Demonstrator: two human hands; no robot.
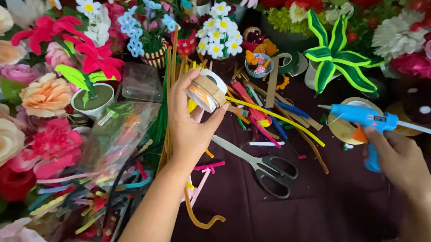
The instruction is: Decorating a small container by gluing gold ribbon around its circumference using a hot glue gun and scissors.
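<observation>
Head view, looking down on a dark surface (333, 214) crowded with craft goods. We see the left hand (190, 120) raised over the middle of the surface, its fingers curled closed around a tape roll (204, 92), tan and orange with a white rim, held up off the surface between thumb and fingertips. To the right, the right hand (397, 159) is wrapped shut around the grip of a blue glue gun (370, 123), whose nozzle points left toward the roll; a pale glue stick juts from its rear toward the right edge. The gun sits over a second, yellowish tape roll (345, 127) that lies flat. Between the two hands we note black-handled scissors (261, 163) lying on the surface, blades pointing up-left. Coloured pipe cleaners (270, 112) fan out behind the scissors, and more fill a clear bag (97, 164) at left. Artificial flowers (47, 95) ring the scene along the left and top.
</observation>
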